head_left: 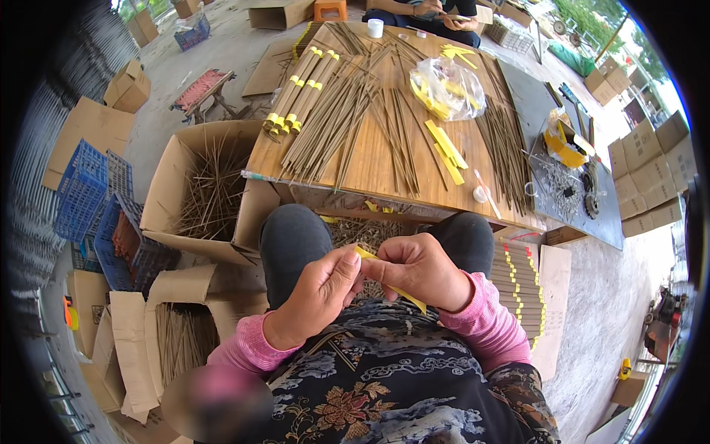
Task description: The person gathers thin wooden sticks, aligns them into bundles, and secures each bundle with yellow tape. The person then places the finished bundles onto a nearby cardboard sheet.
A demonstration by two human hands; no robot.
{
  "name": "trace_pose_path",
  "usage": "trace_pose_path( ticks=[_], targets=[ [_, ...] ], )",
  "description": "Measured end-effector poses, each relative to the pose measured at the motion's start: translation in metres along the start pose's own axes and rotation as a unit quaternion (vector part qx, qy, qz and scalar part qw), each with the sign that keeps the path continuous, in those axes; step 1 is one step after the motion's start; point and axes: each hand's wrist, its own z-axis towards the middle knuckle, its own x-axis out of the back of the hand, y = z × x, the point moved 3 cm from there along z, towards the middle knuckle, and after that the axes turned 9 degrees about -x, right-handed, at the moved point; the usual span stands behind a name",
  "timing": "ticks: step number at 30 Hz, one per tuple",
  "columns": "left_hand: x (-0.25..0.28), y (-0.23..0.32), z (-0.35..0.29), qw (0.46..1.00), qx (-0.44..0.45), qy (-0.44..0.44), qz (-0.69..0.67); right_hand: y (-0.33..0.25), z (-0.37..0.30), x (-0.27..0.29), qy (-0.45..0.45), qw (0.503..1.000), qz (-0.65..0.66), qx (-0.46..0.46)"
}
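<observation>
Above my lap, my left hand [319, 287] and my right hand [423, 271] meet, both closed on one yellow paper strip [409, 299]. Its upper end shows between my fingertips, and its tail hangs below my right hand. Whether anything is wrapped inside it is hidden by my fingers. On the wooden table [370, 159] ahead lie loose thin brown sticks [329, 133], which look like incense sticks. Rolled bundles [302, 89] with yellow bands lie at the table's left. More yellow strips [446, 154] rest right of the middle, near a clear plastic bag [448, 89] of yellow pieces.
A cardboard box [174, 214] of sticks stands left of my knees, with another open box [133, 333] nearer me. Blue crates [81, 185] are further left. A dark board [547, 140] with a yellow container adjoins the table's right. Another person [421, 11] sits across the table.
</observation>
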Motion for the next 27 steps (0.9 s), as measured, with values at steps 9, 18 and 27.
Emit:
trace_pose_path(
  ticks=[9, 18, 27],
  targets=[
    [-0.005, -0.001, 0.002, 0.992, 0.059, 0.031, -0.105, 0.013, 0.002, 0.008, -0.023, 0.995, 0.049, 0.082],
    [-0.010, -0.001, 0.002, 0.996, 0.018, 0.090, -0.003, 0.011, -0.001, 0.019, 0.257, 0.936, -0.154, 0.183],
    [-0.023, -0.001, -0.001, 0.989, -0.038, 0.059, 0.130, 0.023, -0.013, 0.011, 0.055, 0.994, 0.064, 0.069]
  ],
)
